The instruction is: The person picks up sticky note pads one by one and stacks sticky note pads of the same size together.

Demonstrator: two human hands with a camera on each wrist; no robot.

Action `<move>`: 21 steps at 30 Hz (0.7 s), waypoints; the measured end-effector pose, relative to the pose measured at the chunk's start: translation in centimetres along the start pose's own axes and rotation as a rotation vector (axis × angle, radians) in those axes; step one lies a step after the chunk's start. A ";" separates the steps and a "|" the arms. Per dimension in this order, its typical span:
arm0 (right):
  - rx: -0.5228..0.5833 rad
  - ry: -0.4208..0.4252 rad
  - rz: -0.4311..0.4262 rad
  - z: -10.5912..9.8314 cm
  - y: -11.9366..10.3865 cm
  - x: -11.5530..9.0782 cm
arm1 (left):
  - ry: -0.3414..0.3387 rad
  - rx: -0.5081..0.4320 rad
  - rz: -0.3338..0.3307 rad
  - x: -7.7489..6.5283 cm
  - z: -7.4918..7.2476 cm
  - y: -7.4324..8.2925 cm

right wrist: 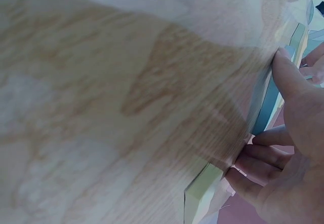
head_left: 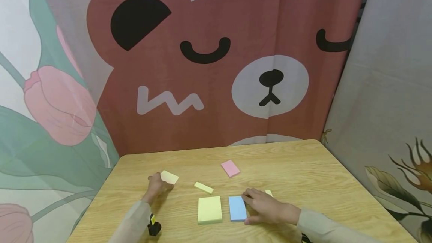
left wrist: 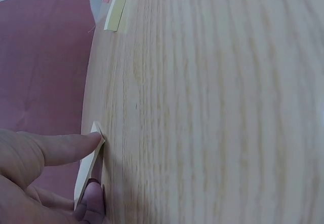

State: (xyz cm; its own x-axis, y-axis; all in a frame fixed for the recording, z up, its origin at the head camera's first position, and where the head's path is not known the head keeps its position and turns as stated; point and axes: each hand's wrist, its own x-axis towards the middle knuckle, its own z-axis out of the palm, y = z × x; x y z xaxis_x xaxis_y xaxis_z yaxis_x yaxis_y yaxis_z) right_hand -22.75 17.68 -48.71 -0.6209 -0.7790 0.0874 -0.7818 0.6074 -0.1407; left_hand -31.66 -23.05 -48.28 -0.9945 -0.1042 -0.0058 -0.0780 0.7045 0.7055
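The largest thing on my head feed is a cloth (head_left: 209,85) printed with a sleepy brown bear, hanging behind the work. A floral cloth (head_left: 44,160) hangs on the left and a pale grey cloth (head_left: 381,66) on the right. Below them I have the wood-grain table (head_left: 297,175), with a light sleeve (head_left: 131,222) reaching in from each side.

The right hand (head_left: 264,206) sits at the right side of a blue pad (head_left: 237,209). I see its thumb at the near end and forefinger at the far end, spread along the pad's length and holding it; how firmly, I cannot tell. The left hand (head_left: 158,186), farther out, pinches a cream pad (head_left: 170,177) near the table's left side. My left wrist view shows the thumb on one face and fingers curled behind, the pad tilted up on edge.

Among the pads, the broadest is a square yellow pad (head_left: 209,210), just left of the blue one, a narrow gap between them. A pink pad (head_left: 230,168) lies beyond, turned at a slant. A narrow yellow strip (head_left: 204,188) lies aslant between the pink and square pads, toward the left. Smallest to my eye is a pale yellow piece (head_left: 269,192), partly hidden behind the right hand.
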 end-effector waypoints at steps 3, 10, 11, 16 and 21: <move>-0.004 0.000 0.001 0.0 0.0 0.0 | 0.000 0.009 -0.008 0.1 0.0 -0.1; -0.002 -0.002 0.010 0.0 -0.1 -0.1 | -0.004 -0.045 0.004 0.1 -0.2 -0.4; -0.001 -0.003 0.010 0.0 -0.1 -0.1 | 0.000 -0.060 0.010 0.1 -0.2 -0.5; 0.003 -0.004 0.010 0.0 -0.1 -0.1 | 0.013 -0.204 0.008 0.2 -0.6 -1.3; 0.000 -0.002 0.015 -0.1 -0.2 -0.1 | 0.012 -0.307 -0.021 0.0 -0.9 -1.2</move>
State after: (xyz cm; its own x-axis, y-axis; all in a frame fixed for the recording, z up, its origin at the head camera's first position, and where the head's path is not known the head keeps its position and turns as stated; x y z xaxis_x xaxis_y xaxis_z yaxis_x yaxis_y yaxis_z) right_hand -22.55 17.65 -48.61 -0.6324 -0.7701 0.0838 -0.7725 0.6190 -0.1416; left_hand -31.54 -24.57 -48.51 -0.9920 -0.1256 -0.0157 -0.0718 0.4568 0.8866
